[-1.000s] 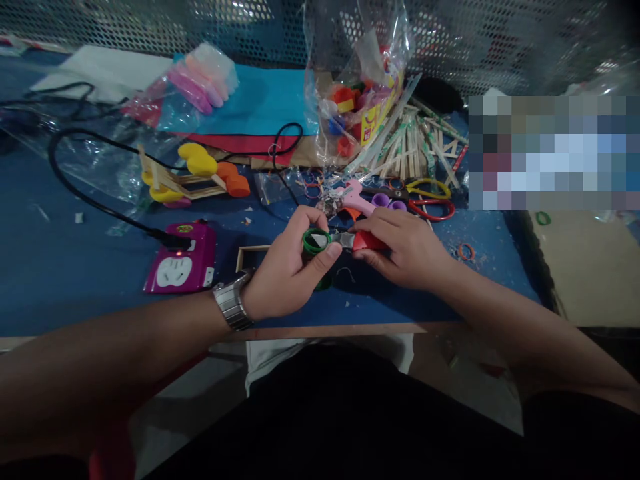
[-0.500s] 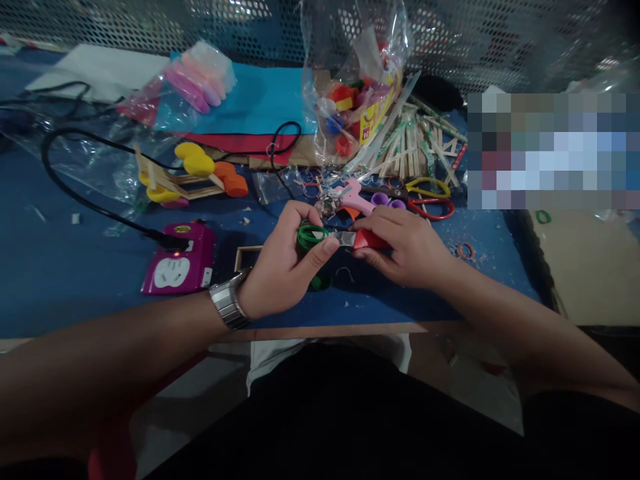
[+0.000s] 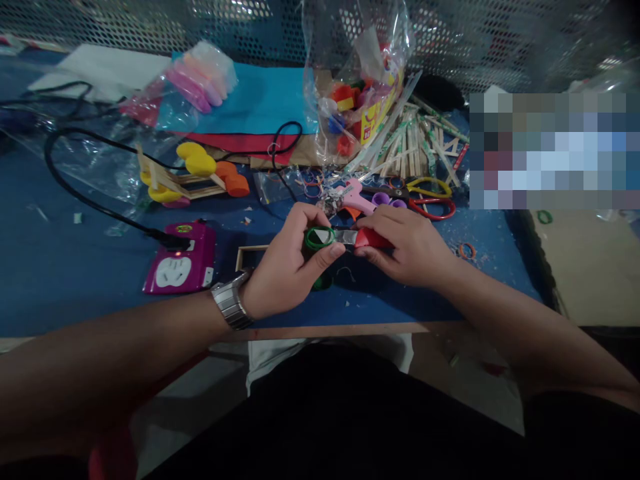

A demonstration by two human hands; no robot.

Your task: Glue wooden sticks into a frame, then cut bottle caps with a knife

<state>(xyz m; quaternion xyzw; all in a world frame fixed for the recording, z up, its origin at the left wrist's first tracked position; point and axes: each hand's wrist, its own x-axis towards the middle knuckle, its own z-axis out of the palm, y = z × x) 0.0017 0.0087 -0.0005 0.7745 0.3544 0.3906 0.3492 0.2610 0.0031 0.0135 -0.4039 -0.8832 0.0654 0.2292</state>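
Note:
My left hand (image 3: 287,267), with a metal watch (image 3: 231,303) on its wrist, is closed on a green bottle cap or ring (image 3: 319,238) whose open side faces up. My right hand (image 3: 413,247) grips the red handle (image 3: 373,239) of a cutter knife. Its metal blade (image 3: 345,237) points left, and the tip shows within the green rim. My left thumb lies beside the blade. Another green cap (image 3: 323,281) rests on the table under my left hand, partly hidden. A small wooden frame (image 3: 245,252) is half covered by the same hand.
Left stands a purple power socket box (image 3: 180,260) with a black cable (image 3: 75,193). Behind are a stick model with yellow and orange caps (image 3: 193,173), a pink glue gun (image 3: 357,195), scissors (image 3: 433,200), wooden sticks (image 3: 410,147) and a plastic bag of caps (image 3: 350,100). Cardboard (image 3: 590,267) lies right.
My left hand and the green cap have shifted slightly right, further over the blade, and the cap's opening is turned a little more upward. My right hand stays almost in place.

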